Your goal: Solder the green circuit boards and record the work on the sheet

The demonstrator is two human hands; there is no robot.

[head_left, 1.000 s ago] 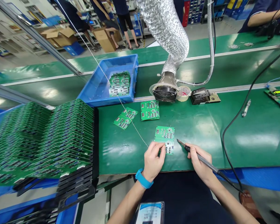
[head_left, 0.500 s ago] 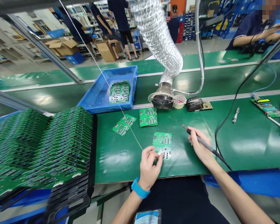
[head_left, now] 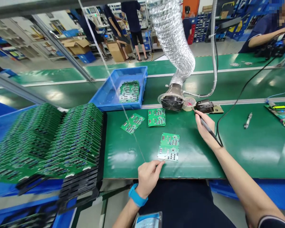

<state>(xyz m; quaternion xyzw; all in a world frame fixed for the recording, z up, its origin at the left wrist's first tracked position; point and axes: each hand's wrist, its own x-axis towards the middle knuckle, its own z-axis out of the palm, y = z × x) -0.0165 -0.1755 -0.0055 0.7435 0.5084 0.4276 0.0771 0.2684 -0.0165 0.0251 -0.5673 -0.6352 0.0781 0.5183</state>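
A green circuit board (head_left: 170, 146) lies on the green bench in front of me. At its lower left edge my left hand (head_left: 149, 177), with a blue wristband, is closed in a pinch on a thin wire (head_left: 139, 148) that runs up to the top left. My right hand (head_left: 205, 126) holds a soldering iron (head_left: 208, 129), its tip by a round yellowish dish (head_left: 189, 104) beside the black fan. A single board (head_left: 133, 123) and a small stack of boards (head_left: 156, 117) lie farther back.
Racks of upright boards (head_left: 73, 142) fill the left. A blue tray (head_left: 106, 90) holds more boards. A fume fan (head_left: 172, 102) on a silver hose (head_left: 174, 41) stands behind. A pen-like tool (head_left: 248, 120) lies right. People work beyond the bench.
My right hand has moved up with the iron towards the round dish. My left hand has drawn back from over the board to its near edge. The camera view has shifted slightly.
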